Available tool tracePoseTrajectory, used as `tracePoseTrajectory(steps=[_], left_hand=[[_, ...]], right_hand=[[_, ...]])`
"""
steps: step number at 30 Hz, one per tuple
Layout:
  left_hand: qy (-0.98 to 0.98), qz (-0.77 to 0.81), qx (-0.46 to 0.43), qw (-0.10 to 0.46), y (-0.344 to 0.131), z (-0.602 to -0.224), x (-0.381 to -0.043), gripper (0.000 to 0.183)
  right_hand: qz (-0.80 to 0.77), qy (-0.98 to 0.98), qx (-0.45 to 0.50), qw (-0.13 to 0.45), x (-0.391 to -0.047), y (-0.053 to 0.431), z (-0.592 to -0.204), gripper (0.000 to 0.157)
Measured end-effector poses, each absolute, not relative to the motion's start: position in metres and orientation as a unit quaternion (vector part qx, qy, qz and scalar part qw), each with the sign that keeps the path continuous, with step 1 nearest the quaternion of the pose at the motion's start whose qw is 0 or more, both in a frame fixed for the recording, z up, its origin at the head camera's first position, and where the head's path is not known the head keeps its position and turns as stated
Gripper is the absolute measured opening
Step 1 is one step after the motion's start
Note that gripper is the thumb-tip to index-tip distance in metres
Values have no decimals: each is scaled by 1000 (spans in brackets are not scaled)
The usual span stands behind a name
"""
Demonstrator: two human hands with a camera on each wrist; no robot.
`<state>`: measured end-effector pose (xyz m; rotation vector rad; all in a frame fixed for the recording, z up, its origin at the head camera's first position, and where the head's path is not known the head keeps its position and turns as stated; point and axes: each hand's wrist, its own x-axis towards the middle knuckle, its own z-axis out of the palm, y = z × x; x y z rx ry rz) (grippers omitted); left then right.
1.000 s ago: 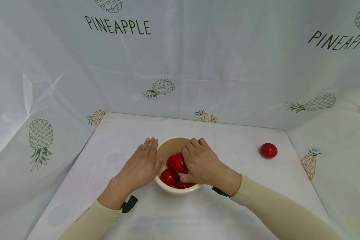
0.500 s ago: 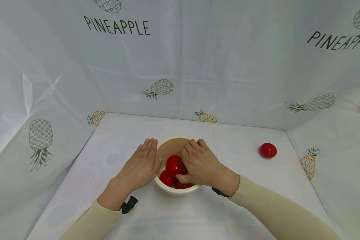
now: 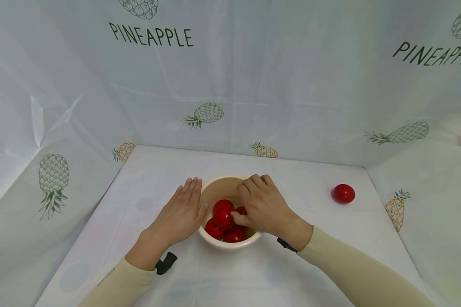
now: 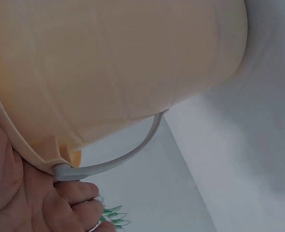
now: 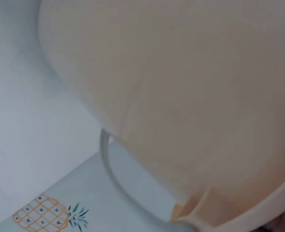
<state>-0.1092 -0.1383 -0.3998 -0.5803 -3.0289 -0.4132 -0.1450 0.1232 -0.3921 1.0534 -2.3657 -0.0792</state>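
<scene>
A cream bucket (image 3: 224, 246) with a pale grey handle (image 4: 133, 153) stands on the table and holds several glossy red tomato-like things (image 3: 223, 217). My left hand (image 3: 180, 211) lies with straight fingers against the bucket's left rim; the left wrist view shows its palm touching the rim beside the handle joint. Over the right rim, my right hand (image 3: 266, 204) reaches into the bucket with bent, loose fingers. Its thumb lies close to the nearest red piece, and another red piece shows behind the thumb. The right fingertips are hidden. In the right wrist view the bucket wall (image 5: 181, 96) fills most of the picture.
One more red tomato-like thing (image 3: 343, 193) lies on the white-covered table (image 3: 303, 183) at the far right. A pineapple-print sheet (image 3: 311, 85) hangs behind the table and along both sides.
My right hand has drawn up and to the right, away from the red piece it was holding, which now sits lower among the others. My left hand has stayed at the rim.
</scene>
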Motion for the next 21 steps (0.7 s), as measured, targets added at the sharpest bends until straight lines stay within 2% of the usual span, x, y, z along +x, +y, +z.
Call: tracePoseTrajectory(steps=[6, 12, 21], left_hand=[[-973, -135, -186, 17, -139, -400, -109, 73], [-973, -138, -184, 16, -139, -399, -108, 72], [-973, -138, -187, 14, -138, -401, -110, 73]], right_hand=[[-11, -878, 364, 312, -155, 142, -391, 48], [16, -886, 317, 339, -170, 172, -390, 54], [-7, -906, 255, 338, -198, 246, -416, 65]])
